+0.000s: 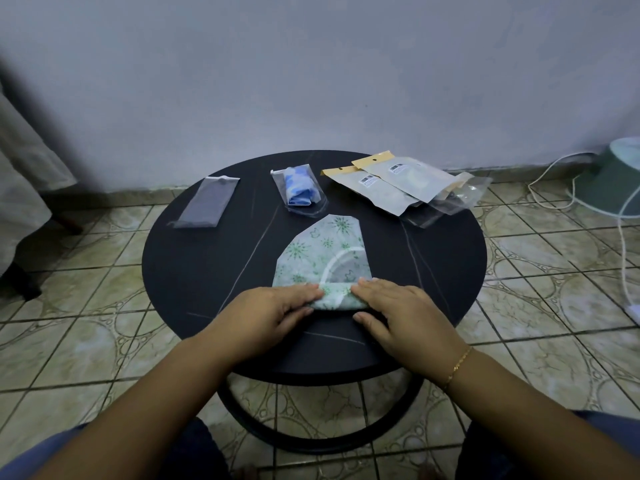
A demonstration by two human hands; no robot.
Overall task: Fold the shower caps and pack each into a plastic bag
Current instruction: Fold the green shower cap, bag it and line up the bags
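Barcode stickers on packets; print apparently too small.

Barcode labels on packets; print unreadable.

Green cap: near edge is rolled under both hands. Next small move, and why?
Probably roll the near fold one more turn away from the body. Both the left hand and right hand hold the rolled edge of the green shower cap, and most of it lies flat beyond them, too wide for the empty clear bag. The blue cap already sits bagged as a tight bundle.
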